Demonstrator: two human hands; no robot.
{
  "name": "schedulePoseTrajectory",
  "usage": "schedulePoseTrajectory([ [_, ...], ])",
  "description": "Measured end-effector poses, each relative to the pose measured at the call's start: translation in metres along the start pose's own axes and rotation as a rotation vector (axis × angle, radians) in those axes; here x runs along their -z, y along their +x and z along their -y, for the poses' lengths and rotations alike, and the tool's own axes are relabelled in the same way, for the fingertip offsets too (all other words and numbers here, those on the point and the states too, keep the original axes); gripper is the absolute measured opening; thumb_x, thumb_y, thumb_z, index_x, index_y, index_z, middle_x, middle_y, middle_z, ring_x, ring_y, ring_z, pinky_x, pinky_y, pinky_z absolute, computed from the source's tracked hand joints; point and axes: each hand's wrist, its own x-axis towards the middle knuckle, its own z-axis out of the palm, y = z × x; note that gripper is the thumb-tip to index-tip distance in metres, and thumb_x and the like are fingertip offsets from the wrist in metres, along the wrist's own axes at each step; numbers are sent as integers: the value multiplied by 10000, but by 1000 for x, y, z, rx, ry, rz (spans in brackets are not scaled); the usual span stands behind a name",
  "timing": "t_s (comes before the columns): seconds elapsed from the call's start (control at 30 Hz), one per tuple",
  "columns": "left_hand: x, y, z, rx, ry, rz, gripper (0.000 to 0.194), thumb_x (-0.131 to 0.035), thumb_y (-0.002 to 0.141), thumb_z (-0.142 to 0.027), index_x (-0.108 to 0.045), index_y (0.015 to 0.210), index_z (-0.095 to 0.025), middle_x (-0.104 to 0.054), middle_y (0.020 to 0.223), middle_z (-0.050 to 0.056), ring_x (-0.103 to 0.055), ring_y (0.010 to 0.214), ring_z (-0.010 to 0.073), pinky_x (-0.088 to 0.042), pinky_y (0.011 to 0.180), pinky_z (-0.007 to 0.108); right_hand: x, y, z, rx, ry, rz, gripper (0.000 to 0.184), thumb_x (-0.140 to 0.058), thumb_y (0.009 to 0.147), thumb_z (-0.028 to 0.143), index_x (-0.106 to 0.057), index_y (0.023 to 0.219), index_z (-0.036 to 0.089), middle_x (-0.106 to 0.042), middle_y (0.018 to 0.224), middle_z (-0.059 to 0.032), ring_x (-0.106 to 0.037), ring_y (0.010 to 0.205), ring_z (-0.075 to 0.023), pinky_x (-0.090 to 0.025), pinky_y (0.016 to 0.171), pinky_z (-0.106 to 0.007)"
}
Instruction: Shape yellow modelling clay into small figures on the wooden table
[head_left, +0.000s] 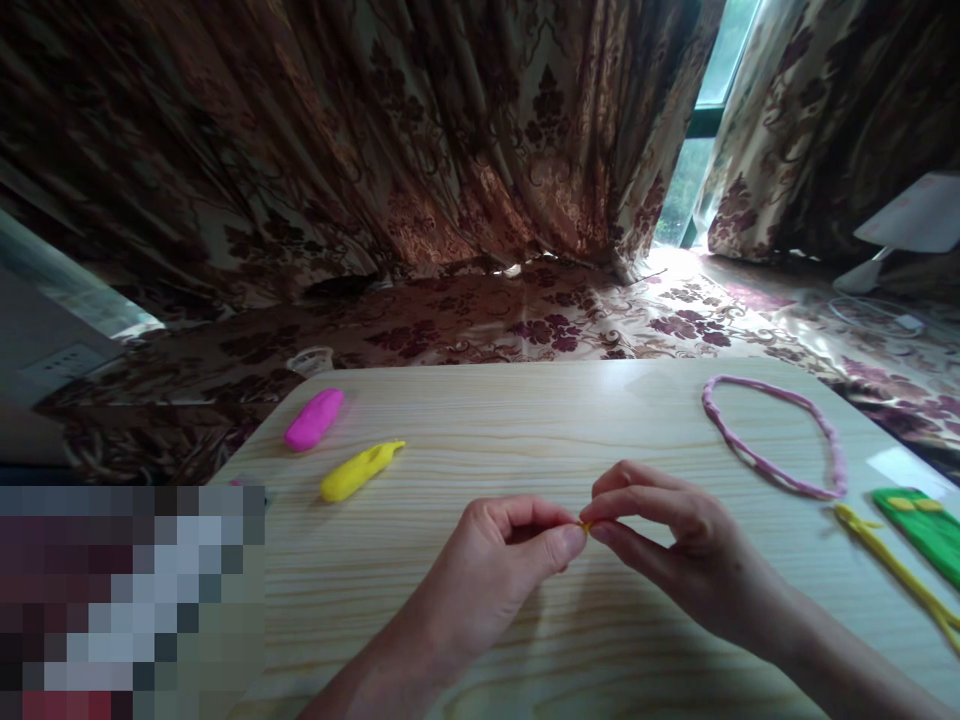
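My left hand (pixel 517 550) and my right hand (pixel 667 540) meet over the middle of the wooden table (pixel 480 420). Between their fingertips is a tiny piece of yellow modelling clay (pixel 586 526), pinched from both sides and mostly hidden. To the left lies a larger yellow clay lump (pixel 360 472), drawn out to a thin tip at one end. Behind it rests a rounded pink clay bar (pixel 314 419). On the right are a loop of mauve clay (pixel 831 440), a long yellow clay strand (pixel 889 568) and a flat green clay piece (pixel 919 530) bearing two yellow ovals.
Patterned curtains (pixel 450 150) hang behind the table, above a ledge covered with matching cloth (pixel 555 325). A white lamp (pixel 911 215) stands at the far right. A clear round object (pixel 310 358) sits beyond the table's left corner. The lower left of the view is pixelated.
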Motion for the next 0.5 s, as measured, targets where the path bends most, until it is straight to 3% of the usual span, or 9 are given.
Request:
schedulePoseTrajectory([
  [0.23,0,-1,-1,-6,26,7,191,-595,795,-303,-715,842,-162,-616,683,8,-509,697,133,-379,668,253,0,1,0,4,-14,15,208,-575,834,121,-621,1017,209,-597,914,-44,-587,821,-152,-476,698,-265],
  [0.4,0,-2,-4,-11,79,36,278,-548,822,-353,-667,674,-150,-575,644,1,-485,676,129,-367,679,258,-2,3,-3,22,-41,9,134,-547,854,123,-655,901,188,-589,811,-32,-586,730,-131,-468,635,-248],
  [0.5,0,-2,-4,-5,96,34,271,-541,825,-346,-663,683,-151,-574,647,-3,-485,668,127,-370,685,258,-1,3,-2,14,-45,19,122,-542,861,127,-651,877,180,-594,801,-30,-586,722,-126,-462,632,-242],
])
